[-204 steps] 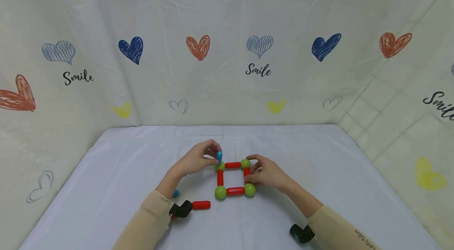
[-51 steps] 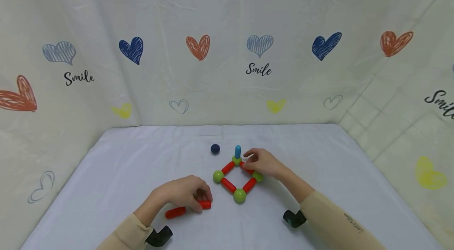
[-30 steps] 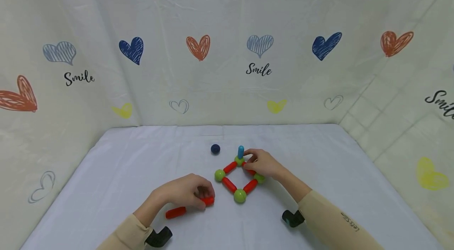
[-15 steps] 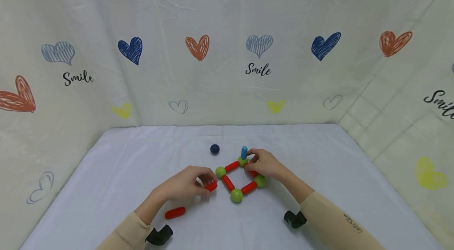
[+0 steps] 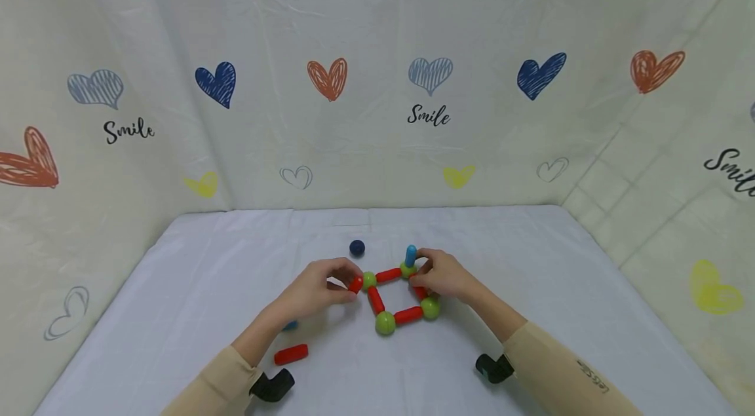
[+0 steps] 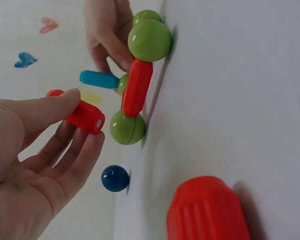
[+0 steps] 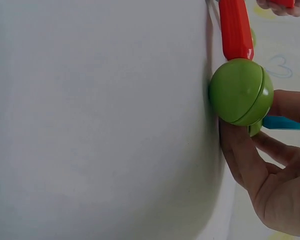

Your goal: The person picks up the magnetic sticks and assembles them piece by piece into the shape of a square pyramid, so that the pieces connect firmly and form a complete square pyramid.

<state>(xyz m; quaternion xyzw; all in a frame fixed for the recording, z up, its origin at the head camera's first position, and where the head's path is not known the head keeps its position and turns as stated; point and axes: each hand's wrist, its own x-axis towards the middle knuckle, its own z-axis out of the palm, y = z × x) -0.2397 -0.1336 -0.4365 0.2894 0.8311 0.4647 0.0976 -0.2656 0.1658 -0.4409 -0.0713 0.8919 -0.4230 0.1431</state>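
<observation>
My left hand (image 5: 321, 285) pinches a red magnetic rod (image 6: 85, 117) between thumb and fingertips; a small metal disc shows in its end. In the head view the rod is right beside the left far green ball (image 5: 368, 280); the left wrist view shows a gap between them. That ball is a corner of a four-sided frame of red rods (image 5: 408, 316) and green balls (image 5: 385, 323). My right hand (image 5: 445, 274) grips the frame's right-side red rod (image 5: 419, 291), partly hidden by fingers. A blue rod (image 5: 410, 255) stands upright on the far right ball, close to the index finger.
A dark blue ball (image 5: 356, 247) lies behind the frame. One loose red rod (image 5: 291, 354) rests at the near left, and a blue piece (image 5: 290, 325) peeks out beside the left forearm. The white cloth-covered table (image 5: 531, 259) meets a heart-printed curtain (image 5: 377, 141).
My left hand, at the blue rod earliest, later takes a red rod off the table and lifts it to the left far ball. The frame turns clockwise, my right hand staying on it.
</observation>
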